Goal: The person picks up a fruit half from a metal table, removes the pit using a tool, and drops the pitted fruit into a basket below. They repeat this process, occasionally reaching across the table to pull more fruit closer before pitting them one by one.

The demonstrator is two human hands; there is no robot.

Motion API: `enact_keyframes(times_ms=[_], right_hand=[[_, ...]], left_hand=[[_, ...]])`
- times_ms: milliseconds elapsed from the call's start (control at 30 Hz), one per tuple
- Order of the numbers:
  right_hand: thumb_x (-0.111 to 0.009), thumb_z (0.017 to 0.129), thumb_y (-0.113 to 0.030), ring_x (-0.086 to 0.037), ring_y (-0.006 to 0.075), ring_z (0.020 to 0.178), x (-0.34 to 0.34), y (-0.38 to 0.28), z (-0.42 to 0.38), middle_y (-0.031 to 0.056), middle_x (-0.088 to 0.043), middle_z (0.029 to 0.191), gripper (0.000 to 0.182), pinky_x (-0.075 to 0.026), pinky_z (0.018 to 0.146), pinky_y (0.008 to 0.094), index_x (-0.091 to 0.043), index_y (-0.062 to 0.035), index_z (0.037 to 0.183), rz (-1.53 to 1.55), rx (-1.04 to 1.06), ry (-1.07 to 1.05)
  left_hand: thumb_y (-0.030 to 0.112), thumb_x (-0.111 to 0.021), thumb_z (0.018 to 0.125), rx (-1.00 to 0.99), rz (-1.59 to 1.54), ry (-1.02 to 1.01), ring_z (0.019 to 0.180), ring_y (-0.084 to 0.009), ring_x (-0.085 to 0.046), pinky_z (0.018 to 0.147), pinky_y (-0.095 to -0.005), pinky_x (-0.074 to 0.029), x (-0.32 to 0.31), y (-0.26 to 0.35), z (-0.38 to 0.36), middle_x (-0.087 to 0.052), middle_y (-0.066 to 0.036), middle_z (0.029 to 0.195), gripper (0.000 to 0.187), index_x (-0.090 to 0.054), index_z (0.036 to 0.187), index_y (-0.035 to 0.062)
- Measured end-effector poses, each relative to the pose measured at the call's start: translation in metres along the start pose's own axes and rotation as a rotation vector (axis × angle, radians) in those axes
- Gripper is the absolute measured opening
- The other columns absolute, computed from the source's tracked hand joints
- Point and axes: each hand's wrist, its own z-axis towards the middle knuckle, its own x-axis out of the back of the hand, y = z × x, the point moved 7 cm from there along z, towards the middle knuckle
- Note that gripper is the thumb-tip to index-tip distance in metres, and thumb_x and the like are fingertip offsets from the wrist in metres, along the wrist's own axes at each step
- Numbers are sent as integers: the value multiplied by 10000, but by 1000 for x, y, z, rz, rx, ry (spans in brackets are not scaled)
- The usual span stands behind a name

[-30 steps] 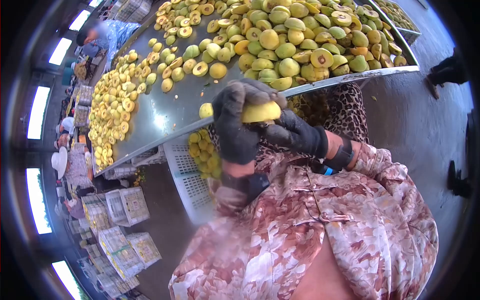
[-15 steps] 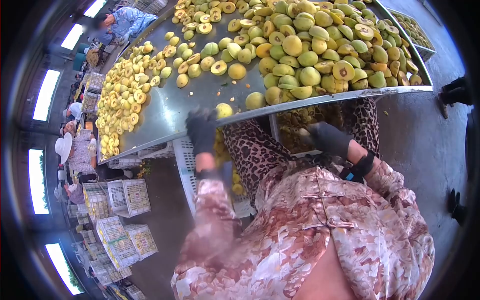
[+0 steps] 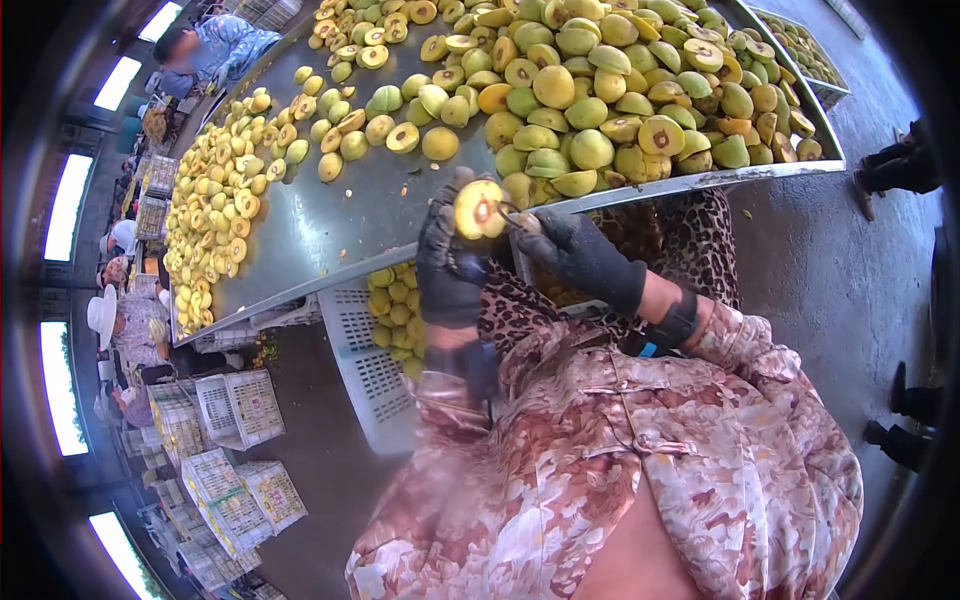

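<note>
My left hand (image 3: 448,255), in a dark glove, grips a halved yellow fruit (image 3: 478,209), its cut face with a brown centre turned up. My right hand (image 3: 580,258), also gloved, is closed around a small tool (image 3: 512,212) whose curved metal end touches the cut face. Both hands are just over the near edge of a metal table (image 3: 335,225). A large heap of whole-looking and halved green-yellow fruit (image 3: 590,150) lies beyond them, with smaller pale halves (image 3: 215,215) at the left.
Below the table edge, a white crate (image 3: 365,360) holds yellow fruit. Stacked crates (image 3: 240,410) stand on the floor at the left. A person in blue (image 3: 235,50) works at the table's far left; other people are farther left. Someone's dark-clad legs (image 3: 895,165) show at the right.
My left hand has moved from the table edge towards the middle, now with a halved fruit in it. My right hand has come up and left to meet it. The view has shifted slightly.
</note>
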Motion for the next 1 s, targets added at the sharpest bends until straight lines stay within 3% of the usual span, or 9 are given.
enact_keyframes(times_ms=[133, 233, 367, 433, 600, 633, 800, 900, 1000], right_hand=[[-620, 983, -220, -641, 382, 735, 2, 3, 0, 231, -659, 821, 233, -490, 671, 421, -639, 8, 1023, -80, -56, -5], [-626, 981, -231, -641, 389, 739, 8, 1, -4, 238, -657, 830, 243, -490, 668, 426, -632, 8, 1025, -56, -89, 8], [-630, 977, -236, -644, 424, 759, 2, 2, -12, 238, -663, 833, 248, -493, 654, 450, -609, -10, 1076, 30, -48, -23], [-624, 979, -239, -646, 438, 759, 1, 0, -15, 231, -669, 825, 274, -497, 644, 472, -584, -26, 1146, -25, 13, -41], [-610, 980, -258, -650, 448, 724, 13, -5, -15, 213, -678, 804, 439, -504, 626, 522, -480, -57, 1348, -413, 169, 17], [-609, 980, -256, -649, 449, 720, 13, -5, -14, 214, -677, 802, 459, -505, 626, 521, -464, -60, 1368, -354, 158, 37], [-576, 993, -246, -643, 458, 749, 11, -8, -15, 231, -682, 863, 473, -506, 638, 523, -446, -79, 1416, -321, 121, 28], [-561, 1014, -264, -664, 418, 797, 10, -2, -17, 222, -690, 937, 415, -521, 686, 472, -517, -65, 1375, -250, 152, -56], [-570, 1025, -291, -677, 286, 834, 8, -19, -23, 163, -705, 972, 346, -520, 752, 402, -617, -27, 1245, 155, 98, -90]], left_hand=[[138, -611, 1008, -192, 635, 19, 1148, -230, -620, 1034, -352, -476, -4, -8, -5, -639, -152, 1288, 388, -557, 1334, -66], [121, -598, 1010, -280, 739, -31, 1134, -231, -625, 1026, -357, -485, -17, -6, -8, -646, -157, 1268, 353, -572, 1315, -56], [274, -417, 1086, -104, 182, 45, 1127, -299, -626, 1005, -406, -521, -21, -23, -6, -617, -190, 1254, 406, -541, 1326, -29], [322, -418, 1091, 2, -110, 74, 1122, -298, -626, 993, -413, -528, -21, -28, -6, -620, -190, 1237, 419, -558, 1286, -22], [401, -423, 1085, 72, -197, 114, 1051, -275, -643, 949, -393, -543, -38, -27, -8, -646, -174, 1155, 475, -594, 1211, -23], [409, -430, 1083, 83, -231, 147, 1047, -272, -642, 942, -392, -543, -41, -28, -8, -647, -170, 1144, 478, -599, 1202, -22], [402, -445, 1081, 39, -138, 127, 1051, -254, -642, 910, -369, -553, -43, -25, -3, -648, -163, 1139, 465, -614, 1180, -19], [379, -475, 1073, 0, -38, 120, 977, -244, -667, 847, -352, -565, -50, -21, -6, -669, -147, 1068, 437, -633, 1137, -23], [342, -474, 1073, -165, 343, 60, 930, -252, -680, 801, -364, -580, -63, 2, -9, -681, -133, 1002, 395, -634, 1126, -16]])
